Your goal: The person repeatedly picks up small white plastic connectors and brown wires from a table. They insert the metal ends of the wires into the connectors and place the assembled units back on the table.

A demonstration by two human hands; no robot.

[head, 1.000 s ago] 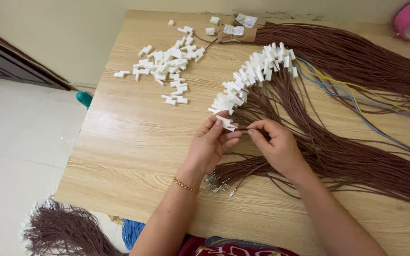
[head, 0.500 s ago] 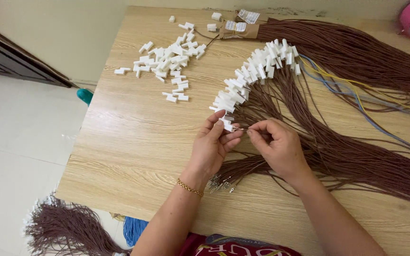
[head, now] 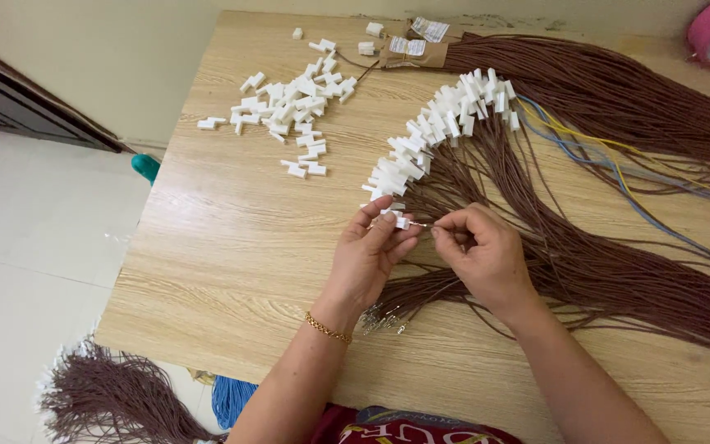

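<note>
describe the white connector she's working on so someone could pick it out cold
Start at the wooden table and follow the curved row of white connectors on brown wires down to its lower end. There the left hand pinches one small white connector facing the right hand. It alone is held in fingers, with a thin metal wire tip at its open end.

We see two bare forearms with no sleeves reaching the wrists. The left hand [head: 369, 255] wears a thin gold beaded bracelet [head: 328, 328] at the wrist; the right hand [head: 481, 251] shows no jewellery. Below the bracelet, at the bottom edge, lies a dark red garment [head: 408, 426] with what seems to be printed lettering, too cropped to make out.
</note>
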